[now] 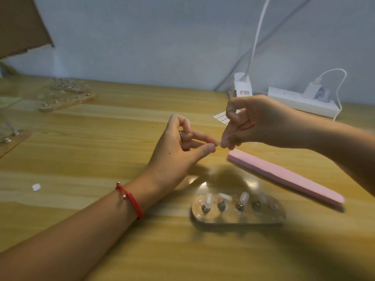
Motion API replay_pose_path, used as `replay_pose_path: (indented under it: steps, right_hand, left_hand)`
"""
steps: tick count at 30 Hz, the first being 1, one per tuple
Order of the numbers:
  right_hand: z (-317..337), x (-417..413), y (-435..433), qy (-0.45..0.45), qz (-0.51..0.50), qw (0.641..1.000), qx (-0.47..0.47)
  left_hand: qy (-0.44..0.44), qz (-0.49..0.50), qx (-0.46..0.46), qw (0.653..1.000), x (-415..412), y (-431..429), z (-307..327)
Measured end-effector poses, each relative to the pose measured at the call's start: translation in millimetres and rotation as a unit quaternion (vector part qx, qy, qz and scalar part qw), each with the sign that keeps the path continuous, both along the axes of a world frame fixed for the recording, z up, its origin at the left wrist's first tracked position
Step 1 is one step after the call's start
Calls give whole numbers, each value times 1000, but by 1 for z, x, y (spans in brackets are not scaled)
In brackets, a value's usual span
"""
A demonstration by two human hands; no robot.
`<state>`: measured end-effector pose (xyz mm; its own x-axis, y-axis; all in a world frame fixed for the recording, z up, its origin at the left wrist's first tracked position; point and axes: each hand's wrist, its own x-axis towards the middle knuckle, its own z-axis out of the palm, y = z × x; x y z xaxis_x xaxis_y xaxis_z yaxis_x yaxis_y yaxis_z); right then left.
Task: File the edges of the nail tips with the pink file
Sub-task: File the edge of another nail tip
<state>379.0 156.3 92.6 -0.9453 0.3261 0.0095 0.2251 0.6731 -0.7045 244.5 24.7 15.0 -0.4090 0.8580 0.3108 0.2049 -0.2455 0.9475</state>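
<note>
Much of the scene is soft with blur, worst toward the near edge of the pale wooden table (101, 142). At the left edge of the table two wooden stands with metal pegs are only partly legible: the farther one (67, 98) sits behind a clear sheet, and the nearer one (12, 138) is cut off by the frame. The right forearm also leaves the frame at the right.

Between the two hands a single small translucent nail tip (218, 143) is barely visible, mostly covered by fingertips. The left hand (178, 151), which wears a dark ring and has a red braided bracelet (129, 199) at the wrist, pinches one end of it between thumb and forefinger; the right hand (253, 122) pinches the other end with its fingers curled closed. Whether both grip it equally firmly cannot be told.

The long pink foam nail file (284, 177) lies flat on the table just right of and nearer than the pinched tip, under the right wrist, touched by neither hand.

Near the table's front edge stands an oval wooden holder (237, 218) with five metal pegs; four clear nail tips (209, 200) are on it, and the rightmost peg looks bare. One small white sticker (36, 187) lies alone toward the left. A sheet of white adhesive tabs (220, 115) lies behind the hands, and a white power strip (300, 102) with two plugs sits at the far right corner.
</note>
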Motion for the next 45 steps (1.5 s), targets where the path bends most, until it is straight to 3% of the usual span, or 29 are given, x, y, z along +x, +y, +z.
replay_pose_path:
  steps: [13, 19, 25, 28, 31, 35, 40, 45]
  right_hand:
    - [-4, 3, 7, -18, 13, 996, -82]
    - [-7, 8, 6, -40, 24, 990, -135]
    - [-8, 7, 5, -23, 22, 993, -109]
    - [-6, 8, 0, -13, 3, 998, -67]
    - [-7, 15, -10, 32, -45, 998, 32]
    - [-25, 53, -10, 117, -150, 973, 129]
    - [-47, 95, 6, -103, -160, 961, 201]
    - [-57, 96, 1, -113, -122, 929, 330]
  left_hand:
    - [42, -1, -10, 999, 1, -2, 0]
    - [135, 22, -1, 991, 9, -4, 4]
    - [134, 40, 15, 990, 10, -6, 4]
    - [114, 33, 14, 993, 9, -5, 5]
    - [23, 2, 19, 1000, 9, -6, 5]
    - [-68, -45, 33, 996, 11, -8, 3]
    - [-138, -53, 8, 989, 5, -4, 4]
    - [-186, -44, -4, 981, 3, -4, 6]
